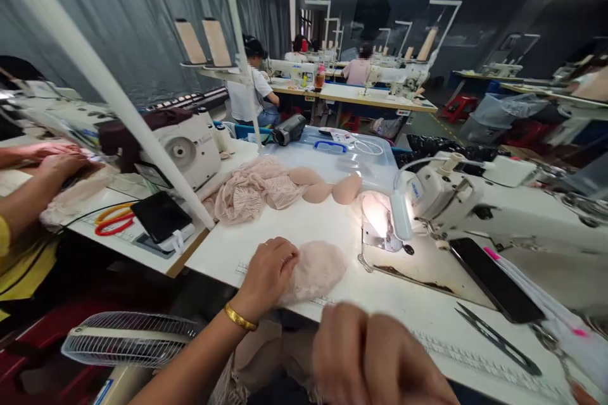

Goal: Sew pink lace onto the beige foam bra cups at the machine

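Observation:
My left hand (270, 271), with a gold bracelet on the wrist, is closed at the left edge of a pale pink, rounded lace bra cup (320, 269) lying on the white sewing table. Close to the camera, my right hand (375, 354) is raised over the table's front edge, its fingers curled; it is blurred, and whatever it may hold is hidden. Beyond the cup, a string of beige cups (316, 188) joins a heap of pink lace (251, 190). More beige fabric (261, 354) hangs below the table edge.
At the right stands a sewing machine (427, 196) with its lamp lit, near a phone (496, 278) and thread snips (498, 338). A fan (133, 338) is at lower left. A co-worker's hands (59, 161) handle fabric at the left table.

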Available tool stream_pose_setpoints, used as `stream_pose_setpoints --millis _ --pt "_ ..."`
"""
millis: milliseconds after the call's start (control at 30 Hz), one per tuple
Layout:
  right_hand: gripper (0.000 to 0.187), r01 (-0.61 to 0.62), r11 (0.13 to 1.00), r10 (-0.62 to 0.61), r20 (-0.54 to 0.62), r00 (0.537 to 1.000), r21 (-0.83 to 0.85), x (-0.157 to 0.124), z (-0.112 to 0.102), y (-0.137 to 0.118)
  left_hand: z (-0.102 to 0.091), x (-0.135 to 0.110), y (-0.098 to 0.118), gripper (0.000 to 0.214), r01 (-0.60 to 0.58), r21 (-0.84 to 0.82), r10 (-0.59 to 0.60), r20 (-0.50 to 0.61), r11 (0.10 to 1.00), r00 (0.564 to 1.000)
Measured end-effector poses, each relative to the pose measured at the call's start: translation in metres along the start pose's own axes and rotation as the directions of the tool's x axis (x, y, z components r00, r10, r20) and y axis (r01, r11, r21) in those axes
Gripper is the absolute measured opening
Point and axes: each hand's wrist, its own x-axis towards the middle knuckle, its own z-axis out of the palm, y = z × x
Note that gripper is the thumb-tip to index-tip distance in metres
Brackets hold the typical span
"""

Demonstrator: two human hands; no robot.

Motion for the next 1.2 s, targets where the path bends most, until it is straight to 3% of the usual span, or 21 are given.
stream_pose_setpoints --millis 33,100,133,167,233,333,400,500,600,667,767,933,1067,1200 --pt "0.029 -0.002 0.998 -0.002 -0.07 0.998 -0.059 0.01 -0.013 0.003 0.0 0.0 0.002 0.013 -0.024 -0.043 0.022 -0.033 0.999 0.999" --pt "0.016 -0.072 0.914 -0.055 -0.299 0.953 -0.398 0.031 -0.039 0.016 -0.001 0.0 0.005 0.012 -0.106 -0.121 0.092 -0.114 0.987 0.989" --pt "0.015 -0.078 0.836 -0.098 -0.287 0.953 -0.543 0.041 -0.049 0.024 0.0 0.0 0.007 0.012 -0.153 -0.146 0.129 -0.162 0.977 0.978" --pt "0.028 -0.061 0.774 -0.114 -0.233 0.966 -0.63 0.05 -0.058 0.034 0.0 0.001 0.008 0.012 -0.197 -0.164 0.162 -0.206 0.967 0.965" --pt "0.046 0.033 0.694 -0.112 -0.063 0.992 -0.719 0.064 -0.065 0.051 0.001 0.001 0.011 0.013 -0.266 -0.196 0.212 -0.257 0.944 0.943" --pt "0.029 0.071 0.681 -0.09 0.014 0.996 -0.729 0.072 -0.06 0.061 0.001 -0.003 0.015 0.016 -0.288 -0.316 0.226 -0.219 0.904 0.949" --pt "0.02 0.027 0.709 -0.062 -0.024 0.998 -0.705 0.071 -0.053 0.057 -0.003 -0.005 0.017 0.021 -0.201 -0.401 0.16 -0.133 0.894 0.978" --pt "0.04 -0.153 0.845 0.122 -0.094 0.988 -0.513 0.065 -0.049 0.05 -0.018 0.003 0.018 0.02 -0.02 -0.411 0.052 0.067 0.911 0.996" --pt "0.054 -0.354 0.923 0.328 -0.173 0.928 -0.149 0.061 -0.055 0.052 -0.035 0.032 0.021 0.02 0.023 -0.281 0.067 0.309 0.96 0.949" --pt "0.06 -0.389 0.921 0.372 -0.229 0.899 -0.032 0.062 -0.066 0.058 -0.038 0.063 0.024 0.023 -0.032 -0.134 0.081 0.378 0.99 0.922" --pt "0.064 -0.389 0.921 0.37 -0.286 0.884 -0.011 0.066 -0.087 0.065 -0.019 0.122 0.029 0.022 -0.111 0.016 0.098 0.347 0.994 0.933" --pt "0.074 -0.385 0.921 0.385 -0.318 0.866 0.066 0.071 -0.113 0.077 0.042 0.209 0.034 0.028 -0.169 0.164 0.111 0.315 0.972 0.943" --pt "0.079 -0.371 0.922 0.387 -0.338 0.858 0.113 0.074 -0.12 0.087 0.075 0.238 0.038 0.034 -0.169 0.228 0.095 0.302 0.959 0.948" --pt "0.07 -0.346 0.927 0.374 -0.342 0.862 0.142 0.075 -0.124 0.09 0.082 0.244 0.039 0.03 -0.146 0.16 0.097 0.28 0.976 0.955"
